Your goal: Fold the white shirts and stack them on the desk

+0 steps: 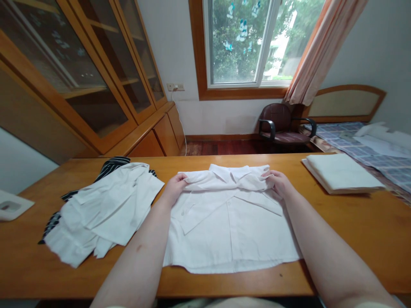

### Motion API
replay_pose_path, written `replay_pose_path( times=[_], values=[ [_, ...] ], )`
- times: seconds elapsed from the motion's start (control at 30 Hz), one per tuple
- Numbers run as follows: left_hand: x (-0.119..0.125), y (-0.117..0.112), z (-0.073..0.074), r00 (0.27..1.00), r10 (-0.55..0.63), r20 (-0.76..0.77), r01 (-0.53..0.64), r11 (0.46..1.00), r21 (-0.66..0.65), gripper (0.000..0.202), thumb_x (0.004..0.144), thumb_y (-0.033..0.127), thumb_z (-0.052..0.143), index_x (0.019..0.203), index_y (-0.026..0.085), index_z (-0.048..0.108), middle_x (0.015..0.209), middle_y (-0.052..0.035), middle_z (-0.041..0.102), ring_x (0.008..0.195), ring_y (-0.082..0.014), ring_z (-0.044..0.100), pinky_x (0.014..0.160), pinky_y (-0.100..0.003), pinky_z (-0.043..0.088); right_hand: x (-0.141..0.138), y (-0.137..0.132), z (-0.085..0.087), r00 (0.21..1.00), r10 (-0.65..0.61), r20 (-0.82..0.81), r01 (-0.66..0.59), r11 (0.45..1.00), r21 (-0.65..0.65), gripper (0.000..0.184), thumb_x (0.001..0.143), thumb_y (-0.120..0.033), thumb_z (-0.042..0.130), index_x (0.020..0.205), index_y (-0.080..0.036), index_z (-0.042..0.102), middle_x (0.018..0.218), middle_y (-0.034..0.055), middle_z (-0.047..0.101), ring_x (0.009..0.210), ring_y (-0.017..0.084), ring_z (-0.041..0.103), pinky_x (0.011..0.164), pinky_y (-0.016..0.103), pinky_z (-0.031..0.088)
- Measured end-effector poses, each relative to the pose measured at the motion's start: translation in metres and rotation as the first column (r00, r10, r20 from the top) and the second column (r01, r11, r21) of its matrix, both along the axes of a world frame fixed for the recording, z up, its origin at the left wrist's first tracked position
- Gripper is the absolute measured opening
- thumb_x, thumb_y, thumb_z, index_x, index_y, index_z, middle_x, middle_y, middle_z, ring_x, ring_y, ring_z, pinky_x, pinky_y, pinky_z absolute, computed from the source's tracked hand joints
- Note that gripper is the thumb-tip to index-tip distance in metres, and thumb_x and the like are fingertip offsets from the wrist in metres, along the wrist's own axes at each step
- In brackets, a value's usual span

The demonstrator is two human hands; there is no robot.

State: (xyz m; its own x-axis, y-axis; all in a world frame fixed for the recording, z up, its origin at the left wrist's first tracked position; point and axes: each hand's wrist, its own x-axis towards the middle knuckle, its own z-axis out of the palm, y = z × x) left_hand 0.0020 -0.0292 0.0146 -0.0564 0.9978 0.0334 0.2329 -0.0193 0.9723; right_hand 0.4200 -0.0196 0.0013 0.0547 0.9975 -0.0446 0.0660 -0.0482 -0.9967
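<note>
A white collared shirt (231, 222) lies front-up on the wooden table (353, 222), its sleeves folded across the chest below the collar. My left hand (175, 186) grips the shirt's left shoulder fold, fingers curled on the cloth. On the other side, my right hand (278, 182) pinches the right shoulder fold near the collar. Both forearms stretch over the shirt's lower half.
A heap of white garments (102, 214) over a dark striped one (111, 164) lies at the left. A folded white cloth (342, 173) rests at the right. A white object (11, 205) sits at the far left edge. Beyond stand a cabinet, a chair (282, 124) and a bed.
</note>
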Motion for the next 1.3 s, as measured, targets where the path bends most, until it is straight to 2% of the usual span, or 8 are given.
replay_pose_path(
  times=[0.17, 0.37, 0.47, 0.63, 0.83, 1.0, 1.13, 1.3],
  values=[
    [-0.002, -0.004, 0.003, 0.990, -0.142, -0.012, 0.140, 0.986, -0.091, 0.008, 0.058, 0.027, 0.047, 0.061, 0.020, 0.050, 0.053, 0.0047, 0.046, 0.053, -0.0122, 0.046, 0.051, -0.023, 0.037, 0.003, -0.003, 0.003, 0.991, 0.115, 0.075, -0.109, 0.990, -0.085, 0.013, 0.053, -0.030, 0.058, 0.055, -0.018, 0.061, 0.052, 0.0008, 0.055, 0.053, 0.015, 0.050, 0.051, 0.026, 0.038],
    [0.002, -0.009, 0.010, 0.940, -0.224, -0.256, 0.213, 0.974, -0.073, 0.026, 0.071, 0.038, 0.041, 0.066, 0.022, 0.061, 0.062, 0.0015, 0.056, 0.063, -0.0157, 0.052, 0.061, -0.026, 0.040, 0.003, -0.009, 0.016, 0.883, 0.087, 0.461, -0.064, 0.996, -0.064, 0.035, 0.061, -0.053, 0.064, 0.062, -0.018, 0.066, 0.060, 0.0025, 0.061, 0.060, 0.018, 0.054, 0.055, 0.027, 0.040],
    [0.011, -0.018, 0.021, 0.878, -0.091, -0.470, 0.095, 0.995, -0.016, 0.029, 0.078, 0.042, 0.041, 0.074, 0.024, 0.064, 0.072, 0.0004, 0.063, 0.071, -0.0181, 0.057, 0.066, -0.027, 0.041, -0.002, -0.014, 0.032, 0.681, 0.142, 0.718, -0.134, 0.989, -0.069, 0.042, 0.076, -0.058, 0.051, 0.068, -0.020, 0.067, 0.063, 0.0033, 0.062, 0.061, 0.018, 0.055, 0.058, 0.028, 0.038],
    [0.031, -0.035, 0.038, 0.634, 0.152, -0.758, 0.020, 0.977, 0.213, 0.029, 0.087, 0.039, 0.040, 0.090, 0.025, 0.065, 0.086, -0.0058, 0.068, 0.085, -0.0239, 0.060, 0.078, -0.033, 0.041, -0.025, -0.025, 0.051, 0.282, -0.061, 0.958, -0.085, 0.992, 0.088, 0.032, 0.084, -0.047, 0.048, 0.077, -0.022, 0.066, 0.070, 0.0070, 0.065, 0.066, 0.021, 0.057, 0.063, 0.030, 0.036],
    [0.046, -0.036, 0.027, 0.540, -0.136, -0.830, 0.365, 0.927, 0.086, 0.041, 0.087, 0.035, 0.044, 0.124, 0.021, 0.056, 0.129, -0.0084, 0.057, 0.119, -0.0244, 0.050, 0.101, -0.034, 0.031, -0.051, -0.033, 0.047, 0.246, 0.071, 0.967, -0.281, 0.960, 0.001, 0.025, 0.086, -0.041, 0.047, 0.091, -0.026, 0.067, 0.087, 0.0064, 0.069, 0.076, 0.020, 0.060, 0.064, 0.027, 0.037],
    [0.044, -0.030, 0.014, 0.560, -0.199, -0.804, 0.284, 0.958, -0.039, 0.057, 0.082, 0.032, 0.054, 0.138, 0.023, 0.042, 0.114, -0.0084, 0.065, 0.105, -0.0254, 0.059, 0.091, -0.033, 0.040, -0.055, -0.036, 0.049, 0.176, 0.152, 0.973, -0.117, 0.984, -0.133, 0.040, 0.086, -0.053, 0.042, 0.082, -0.023, 0.068, 0.077, 0.0109, 0.068, 0.070, 0.023, 0.061, 0.060, 0.030, 0.038],
    [0.044, -0.029, 0.014, 0.481, -0.195, -0.855, 0.283, 0.957, -0.060, 0.035, 0.081, 0.031, 0.055, 0.115, 0.025, 0.062, 0.096, -0.0078, 0.069, 0.091, -0.0263, 0.062, 0.081, -0.033, 0.043, -0.054, -0.035, 0.048, 0.154, 0.191, 0.969, -0.079, 0.980, -0.180, 0.051, 0.087, -0.058, 0.037, 0.073, -0.019, 0.067, 0.076, 0.0152, 0.067, 0.071, 0.026, 0.062, 0.060, 0.032, 0.039],
    [0.043, -0.029, 0.012, 0.419, -0.174, -0.891, 0.290, 0.956, -0.050, 0.028, 0.080, 0.029, 0.057, 0.106, 0.024, 0.065, 0.109, -0.0092, 0.064, 0.103, -0.0251, 0.058, 0.090, -0.032, 0.040, -0.054, -0.031, 0.039, 0.179, 0.107, 0.978, -0.176, 0.982, -0.075, 0.040, 0.085, -0.051, 0.047, 0.104, -0.019, 0.064, 0.093, 0.0127, 0.069, 0.085, 0.025, 0.063, 0.072, 0.031, 0.042]
  ],
)
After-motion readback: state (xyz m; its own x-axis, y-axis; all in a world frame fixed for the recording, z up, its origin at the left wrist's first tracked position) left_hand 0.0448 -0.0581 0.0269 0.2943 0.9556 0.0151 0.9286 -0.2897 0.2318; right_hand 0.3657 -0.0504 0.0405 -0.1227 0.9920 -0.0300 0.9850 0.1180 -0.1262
